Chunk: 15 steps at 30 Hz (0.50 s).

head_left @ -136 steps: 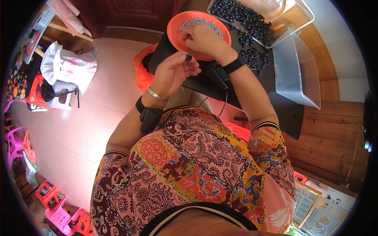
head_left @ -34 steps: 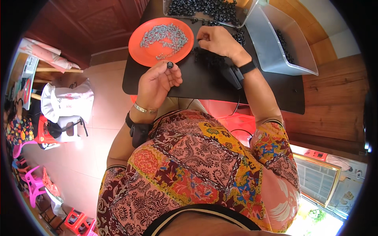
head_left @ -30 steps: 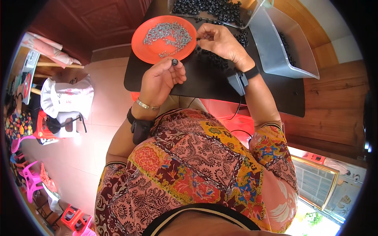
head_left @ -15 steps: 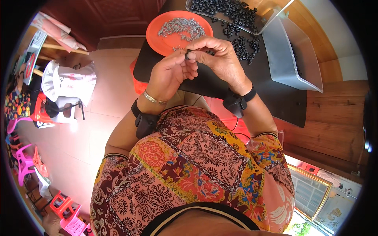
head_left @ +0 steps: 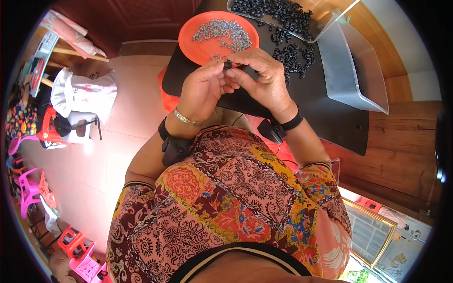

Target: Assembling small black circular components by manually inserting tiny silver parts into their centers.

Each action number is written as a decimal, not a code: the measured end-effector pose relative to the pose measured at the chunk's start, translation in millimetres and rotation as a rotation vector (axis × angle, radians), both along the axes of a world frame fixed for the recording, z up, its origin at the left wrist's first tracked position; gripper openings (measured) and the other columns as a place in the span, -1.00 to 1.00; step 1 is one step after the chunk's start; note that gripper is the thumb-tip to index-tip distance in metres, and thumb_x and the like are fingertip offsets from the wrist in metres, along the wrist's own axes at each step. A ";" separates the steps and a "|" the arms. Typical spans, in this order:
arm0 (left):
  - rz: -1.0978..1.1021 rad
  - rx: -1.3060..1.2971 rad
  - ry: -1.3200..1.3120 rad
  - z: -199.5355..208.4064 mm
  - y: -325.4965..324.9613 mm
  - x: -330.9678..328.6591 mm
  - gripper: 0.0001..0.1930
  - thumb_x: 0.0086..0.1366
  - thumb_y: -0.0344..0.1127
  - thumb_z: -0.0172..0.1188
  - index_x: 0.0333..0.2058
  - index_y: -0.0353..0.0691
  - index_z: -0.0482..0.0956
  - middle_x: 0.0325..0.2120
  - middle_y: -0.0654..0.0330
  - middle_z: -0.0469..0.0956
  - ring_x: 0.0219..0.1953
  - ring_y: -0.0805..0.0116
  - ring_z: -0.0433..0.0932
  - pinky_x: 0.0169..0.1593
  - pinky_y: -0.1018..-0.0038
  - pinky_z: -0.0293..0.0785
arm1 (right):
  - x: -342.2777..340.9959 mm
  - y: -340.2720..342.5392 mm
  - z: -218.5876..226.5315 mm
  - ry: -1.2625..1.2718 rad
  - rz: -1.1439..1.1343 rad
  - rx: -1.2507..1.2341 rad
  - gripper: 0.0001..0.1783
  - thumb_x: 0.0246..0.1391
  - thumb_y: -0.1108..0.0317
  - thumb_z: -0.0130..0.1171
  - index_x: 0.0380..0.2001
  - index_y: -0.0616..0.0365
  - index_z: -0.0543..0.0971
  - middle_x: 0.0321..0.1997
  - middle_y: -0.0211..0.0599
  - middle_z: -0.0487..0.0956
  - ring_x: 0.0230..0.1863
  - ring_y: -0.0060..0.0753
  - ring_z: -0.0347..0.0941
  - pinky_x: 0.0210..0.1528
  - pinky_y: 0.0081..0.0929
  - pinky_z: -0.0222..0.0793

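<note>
Between the fingertips of both hands is a small black plastic piece (head_left: 227,65), held over the table's near edge. My left hand (head_left: 204,89) pinches it with thumb and forefinger, the other fingers curled. My right hand (head_left: 264,80) grips the same piece from the other side with thumb and forefinger. Just beyond the hands lies an orange round tray (head_left: 191,47) with many small silver metal screws or pins (head_left: 224,33) on it. To its right, loose black pieces (head_left: 293,59) of like colour are heaped on the dark table (head_left: 311,104).
A clear bin (head_left: 309,41) full of black pieces lies at the far edge, and a translucent bin (head_left: 337,70) stands on the right of the table. On the left, a white sack (head_left: 85,94) rests on a stool. Pink and red plastic stools (head_left: 29,193) stand along the far left.
My right hand has turned slightly and its wrist has dropped a little. The black piece now shows more between the fingertips. The whole view has shifted slightly.
</note>
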State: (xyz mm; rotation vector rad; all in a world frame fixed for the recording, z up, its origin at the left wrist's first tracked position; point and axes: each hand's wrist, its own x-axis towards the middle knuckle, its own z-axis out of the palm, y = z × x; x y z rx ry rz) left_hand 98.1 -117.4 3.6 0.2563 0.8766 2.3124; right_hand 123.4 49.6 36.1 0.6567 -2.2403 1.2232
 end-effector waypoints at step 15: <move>0.087 -0.112 0.069 0.6 5.2 8.3 -0.77 0.36 -0.23 -0.09 -0.20 -0.22 0.47 -0.32 0.30 0.53 -0.27 0.51 0.48 -0.14 0.54 0.37 | 0.3 -3.2 -7.6 0.247 -0.115 0.215 -0.64 -0.28 0.48 0.42 -0.33 0.13 0.52 -0.31 -0.31 0.61 -0.31 -0.24 0.54 -0.28 -0.41 0.47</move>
